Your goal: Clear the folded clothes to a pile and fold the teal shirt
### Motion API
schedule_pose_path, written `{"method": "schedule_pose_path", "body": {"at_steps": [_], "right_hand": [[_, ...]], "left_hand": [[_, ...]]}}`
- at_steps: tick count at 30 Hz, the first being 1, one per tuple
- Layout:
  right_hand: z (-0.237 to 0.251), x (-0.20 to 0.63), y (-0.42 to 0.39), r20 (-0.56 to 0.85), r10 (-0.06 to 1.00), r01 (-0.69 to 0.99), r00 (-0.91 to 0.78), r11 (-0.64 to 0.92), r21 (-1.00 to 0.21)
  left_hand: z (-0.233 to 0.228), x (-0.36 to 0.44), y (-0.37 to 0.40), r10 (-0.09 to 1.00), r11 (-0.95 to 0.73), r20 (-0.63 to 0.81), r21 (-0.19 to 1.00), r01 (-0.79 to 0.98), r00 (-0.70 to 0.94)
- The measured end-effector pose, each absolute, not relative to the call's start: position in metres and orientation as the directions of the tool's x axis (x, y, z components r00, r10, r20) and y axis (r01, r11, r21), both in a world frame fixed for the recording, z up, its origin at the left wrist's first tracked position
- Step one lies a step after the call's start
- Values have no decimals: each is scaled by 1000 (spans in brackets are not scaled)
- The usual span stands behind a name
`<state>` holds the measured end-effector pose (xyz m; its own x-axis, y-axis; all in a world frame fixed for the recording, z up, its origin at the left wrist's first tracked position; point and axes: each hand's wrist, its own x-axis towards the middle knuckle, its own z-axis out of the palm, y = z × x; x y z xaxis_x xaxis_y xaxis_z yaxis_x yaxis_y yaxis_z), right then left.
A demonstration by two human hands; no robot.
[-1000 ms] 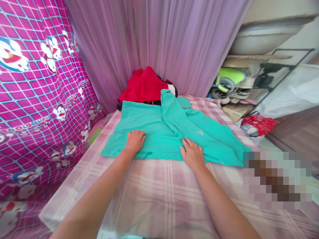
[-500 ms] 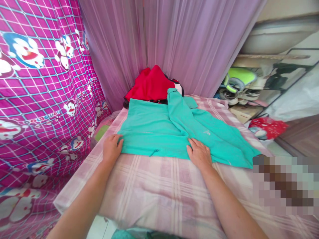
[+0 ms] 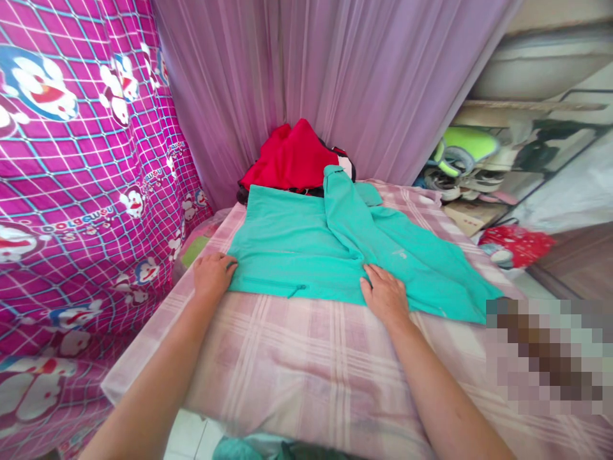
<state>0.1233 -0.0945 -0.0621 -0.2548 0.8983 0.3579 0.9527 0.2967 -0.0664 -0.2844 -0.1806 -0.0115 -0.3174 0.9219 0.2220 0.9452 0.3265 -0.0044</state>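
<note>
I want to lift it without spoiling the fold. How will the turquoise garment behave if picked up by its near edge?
The turquoise garment looks thin and lies creased on the checked cloth, so it would probably droop limply. Its folded-over sleeve would likely slide open. It seems light.

The teal garment (image 3: 306, 255) is a smooth, matt knit cloth with a slight sheen along its folds, lying on a soft woven checked sheet (image 3: 306, 364) in pale pink, matt and faintly creased. Behind it, the red garment (image 3: 292, 160) looks like plain matt cloth, the lilac curtain (image 3: 335, 83) thin, sheer and pleated. The magenta cartoon-print fabric (image 3: 81, 179) is smooth printed cloth; the rack (image 3: 575, 134) is thin dark metal.
</note>
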Motion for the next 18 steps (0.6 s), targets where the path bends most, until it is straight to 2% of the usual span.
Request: {"method": "schedule_pose_path", "body": {"at_steps": [5,9,12,15,18], "right_hand": [[-60,121,-96,362,899,950,-246,297,-92],[-59,121,-97,355,902,950,-244,296,-97],[-58,121,-97,350,904,949,-245,297,-103],[-58,120,-97,355,903,947,-242,299,-117],[-57,120,-96,348,908,947,-235,294,-127]], "left_hand": [[-12,-279,-174,923,351,174,-11,936,-343],[-13,-291,-170,875,441,170,109,891,-454],[-6,-318,-175,779,579,166,177,796,-604],[8,-349,-188,676,717,126,114,687,-726],[19,-364,-198,654,755,89,-13,656,-751]]}}
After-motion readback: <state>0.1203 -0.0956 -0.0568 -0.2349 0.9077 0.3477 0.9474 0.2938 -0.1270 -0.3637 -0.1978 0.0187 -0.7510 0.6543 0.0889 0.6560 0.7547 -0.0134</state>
